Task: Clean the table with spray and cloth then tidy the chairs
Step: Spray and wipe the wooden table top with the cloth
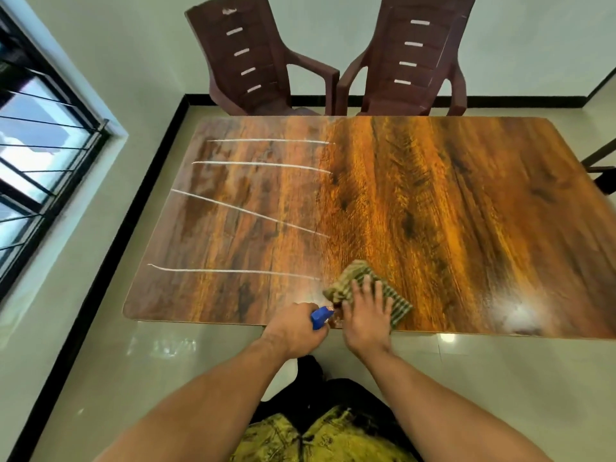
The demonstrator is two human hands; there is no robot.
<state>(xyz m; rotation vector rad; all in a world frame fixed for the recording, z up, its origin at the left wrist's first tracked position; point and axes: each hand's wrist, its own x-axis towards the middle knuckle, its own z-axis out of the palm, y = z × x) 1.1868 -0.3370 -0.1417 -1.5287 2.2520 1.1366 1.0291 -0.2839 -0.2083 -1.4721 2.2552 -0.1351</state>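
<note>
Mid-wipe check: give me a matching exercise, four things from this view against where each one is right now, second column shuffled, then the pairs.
Things
1. cloth
2. spray bottle
3. brown plastic chairs
4. window

Places
A. at the far edge of the table
B. gripped in the left hand
C. off to the left of the table
D. under the flat right hand, near the table's near edge

Pairs: 1-D, 2-B, 3-A, 4-C
</note>
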